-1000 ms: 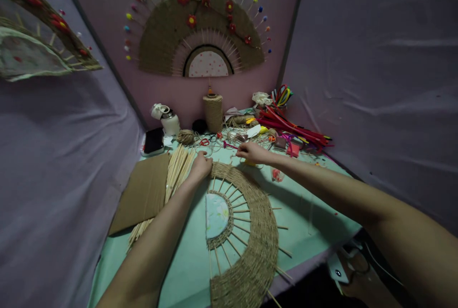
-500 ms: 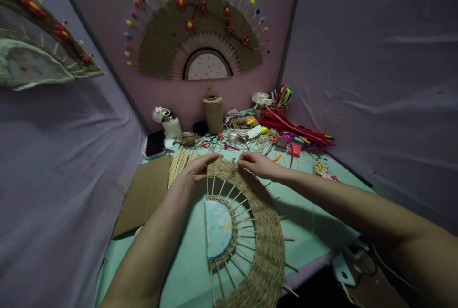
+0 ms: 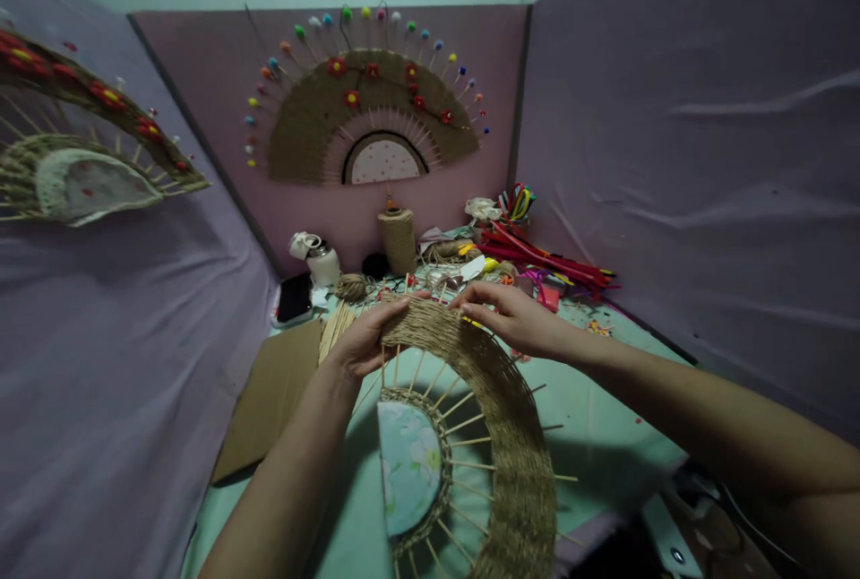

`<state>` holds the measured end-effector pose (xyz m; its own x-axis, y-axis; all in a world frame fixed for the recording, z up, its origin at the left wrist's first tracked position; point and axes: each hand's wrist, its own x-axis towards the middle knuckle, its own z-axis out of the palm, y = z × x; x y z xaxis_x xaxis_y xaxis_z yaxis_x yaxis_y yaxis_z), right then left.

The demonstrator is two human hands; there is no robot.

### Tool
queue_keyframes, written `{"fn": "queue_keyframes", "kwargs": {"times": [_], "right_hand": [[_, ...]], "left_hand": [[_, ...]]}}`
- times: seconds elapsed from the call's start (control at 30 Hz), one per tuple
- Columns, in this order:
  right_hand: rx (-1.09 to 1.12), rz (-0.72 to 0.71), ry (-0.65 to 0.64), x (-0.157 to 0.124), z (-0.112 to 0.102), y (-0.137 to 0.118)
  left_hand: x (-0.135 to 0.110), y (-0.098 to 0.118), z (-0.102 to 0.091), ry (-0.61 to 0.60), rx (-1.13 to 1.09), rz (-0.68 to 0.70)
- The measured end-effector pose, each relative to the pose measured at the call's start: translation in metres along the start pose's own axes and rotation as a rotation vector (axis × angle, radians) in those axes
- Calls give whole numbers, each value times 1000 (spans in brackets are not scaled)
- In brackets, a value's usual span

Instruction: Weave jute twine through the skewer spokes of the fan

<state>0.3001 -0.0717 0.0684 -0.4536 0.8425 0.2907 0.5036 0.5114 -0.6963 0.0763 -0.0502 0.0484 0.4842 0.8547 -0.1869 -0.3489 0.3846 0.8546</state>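
A half-round fan of wooden skewers wound with jute twine (image 3: 511,436), with a pale floral paper centre (image 3: 408,462), is lifted off the green table (image 3: 597,418). My left hand (image 3: 366,341) grips its far left end, fingers curled over the twine band. My right hand (image 3: 514,319) holds the far top edge of the same band, fingers wrapped over it. Bare skewer tips stick out along the fan's right side.
A sheet of brown cardboard (image 3: 269,395) and a bundle of skewers (image 3: 336,328) lie at the left. Behind stand a jute spool (image 3: 399,238), a twine ball (image 3: 349,286), a white bottle (image 3: 321,258), a black phone (image 3: 294,297) and red pipe cleaners (image 3: 544,256). Finished fans hang on the purple walls.
Both hands closed on the fan's far end and lifted it off the table toward me; the right hand came in from the clutter behind. The head tilted up.
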Motion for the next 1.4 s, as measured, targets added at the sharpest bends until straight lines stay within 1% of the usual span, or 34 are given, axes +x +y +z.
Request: {"fn": "queue_keyframes", "kwargs": {"times": [0.07, 0.17, 0.23, 0.33, 0.43, 0.53, 0.63, 0.87, 0.97, 1.1, 1.4], "right_hand": [[-12, -52, 32, 0, -6, -5], [-45, -109, 150, 5, -16, -7], [-23, -129, 206, 12, -24, -5], [16, -151, 199, 23, -32, -5], [-51, -162, 207, 32, -36, -11], [-99, -175, 170, 38, -37, -19], [-102, -206, 124, 45, -37, -26], [78, -204, 10, 62, -35, -29], [109, -179, -12, 65, -31, -28], [93, -140, -31, 68, -26, -28], [7, -149, -103, 79, -17, -21]], "left_hand": [[-6, 3, 4, -13, 7, 19], [-11, 5, 7, -22, 16, 49], [-13, 6, 7, -16, 18, 59], [-14, 6, 7, -10, 19, 68], [-15, 7, 8, -21, 18, 80], [-16, 8, 8, -36, 6, 82], [-17, 9, 7, -57, -11, 87], [-16, 8, 6, -120, -25, 117], [-15, 7, 6, -119, -21, 96], [-14, 6, 4, -113, -32, 88], [-14, 6, 4, -44, -6, 82]]}}
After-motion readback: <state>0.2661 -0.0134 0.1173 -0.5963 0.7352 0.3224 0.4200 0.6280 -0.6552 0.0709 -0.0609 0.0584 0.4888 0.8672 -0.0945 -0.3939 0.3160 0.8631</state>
